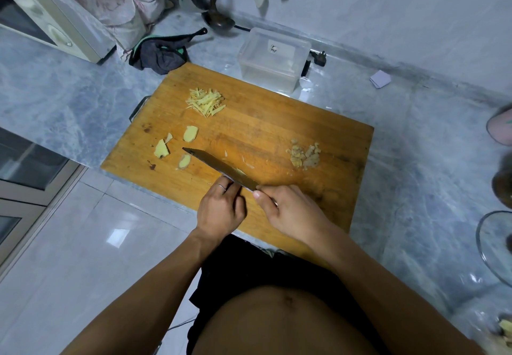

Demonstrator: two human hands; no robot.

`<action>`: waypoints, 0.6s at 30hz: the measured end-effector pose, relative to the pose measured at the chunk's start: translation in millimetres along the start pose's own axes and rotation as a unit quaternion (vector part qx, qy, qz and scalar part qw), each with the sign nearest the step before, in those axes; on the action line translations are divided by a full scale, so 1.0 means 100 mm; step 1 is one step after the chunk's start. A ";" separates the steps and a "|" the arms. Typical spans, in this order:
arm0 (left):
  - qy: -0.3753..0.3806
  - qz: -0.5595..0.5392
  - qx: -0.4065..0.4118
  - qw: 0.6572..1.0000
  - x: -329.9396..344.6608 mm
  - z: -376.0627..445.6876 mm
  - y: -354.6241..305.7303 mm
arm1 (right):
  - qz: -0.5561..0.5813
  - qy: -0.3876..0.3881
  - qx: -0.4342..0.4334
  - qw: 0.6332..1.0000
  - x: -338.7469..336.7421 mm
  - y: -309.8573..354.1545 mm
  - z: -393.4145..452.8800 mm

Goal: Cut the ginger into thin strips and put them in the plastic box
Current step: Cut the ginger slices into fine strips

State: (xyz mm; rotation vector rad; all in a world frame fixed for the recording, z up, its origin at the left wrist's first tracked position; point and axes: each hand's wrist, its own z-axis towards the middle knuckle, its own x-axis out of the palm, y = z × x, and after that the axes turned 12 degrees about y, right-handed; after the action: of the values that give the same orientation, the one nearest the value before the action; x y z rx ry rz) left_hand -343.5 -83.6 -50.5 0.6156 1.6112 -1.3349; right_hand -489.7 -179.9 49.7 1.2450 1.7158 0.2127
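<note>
Right hand [288, 210] wrapped round knife [221, 167] handle; left hand [221, 207] fingers curled against blade, probably steadying ginger. Strips [205, 101] piled beyond, plastic box [273, 59] farther, empty.

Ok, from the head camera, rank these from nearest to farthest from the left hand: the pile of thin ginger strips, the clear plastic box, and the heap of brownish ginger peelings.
1. Heap of brownish ginger peelings, on the wooden cutting board's right side, nearest the left hand.
2. Pile of thin ginger strips, toward the board's far left.
3. Clear plastic box, on the counter beyond the board's far edge.
</note>
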 end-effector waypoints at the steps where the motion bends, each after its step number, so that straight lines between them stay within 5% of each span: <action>1: 0.002 -0.001 0.000 1.000 0.01 0.00 0.01 | 0.004 -0.003 -0.003 1.000 -0.01 -0.01 0.02; 18: -0.019 -0.006 0.007 1.000 0.03 -0.01 0.00 | -0.007 -0.027 -0.021 0.999 -0.01 -0.07 0.00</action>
State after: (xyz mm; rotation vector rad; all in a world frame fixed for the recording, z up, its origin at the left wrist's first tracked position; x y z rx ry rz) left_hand -345.0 -83.2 -52.8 0.5859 1.5786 -1.3590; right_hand -494.2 -183.8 46.7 1.1969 1.6648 0.2030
